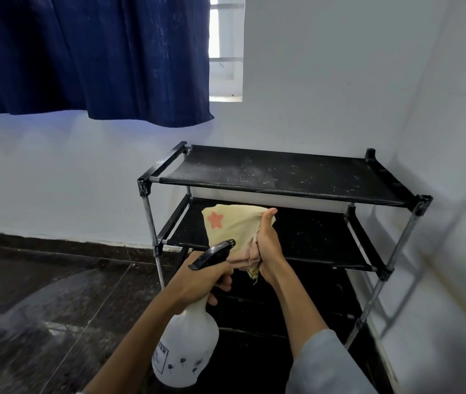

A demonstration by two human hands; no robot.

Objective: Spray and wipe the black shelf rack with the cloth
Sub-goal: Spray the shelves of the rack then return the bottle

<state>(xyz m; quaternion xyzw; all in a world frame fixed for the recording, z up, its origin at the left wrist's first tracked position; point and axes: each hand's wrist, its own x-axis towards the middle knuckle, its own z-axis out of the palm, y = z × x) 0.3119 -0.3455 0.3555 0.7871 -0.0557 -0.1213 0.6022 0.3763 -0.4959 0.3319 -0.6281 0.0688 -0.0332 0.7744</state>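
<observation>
Dark polished floor tiles (55, 294) at 8 o'clock, pale wall (325, 81) behind; rack stands in the corner at 2 o'clock from the hands.

Nearest: spray bottle (186, 348), white translucent body with small printed marks, black trigger head (214, 253) pointing up toward 1 o'clock. Left hand (206, 280) grips the neck, fingers curled around it just under the trigger. Fill level cannot be read. Judgement: rigid plastic, light to moderate weight; the neck is the right hold, since it keeps a finger on the trigger. Body could be slippery if wet.

Just beyond, touching at the trigger head's right: cloth (234, 226), pale yellow with an orange star, bunched. Right hand (266, 243) holds it closed in the fist, thumb up, loose folds hanging below at 6 o'clock. Judgement: soft, limp, very light; holds best wadded into a pad under the palm so no tail drags.

Farther: black shelf rack (283, 177), thin metal posts, black plastic corner joints, black fabric-like tiers. Top tier shows pale specks and dust across it, with a faint haze near its left part, possibly mist. Middle tier (325, 240) sits behind the cloth; lower tiers dark, hard to read. Judgement: frame looks light and the tiers likely give under pressure; wipe with moderate force and brace a post if it shifts.

Farthest: blue curtain (84, 52) at 11 o'clock, window (226, 52) at 12 o'clock.
</observation>
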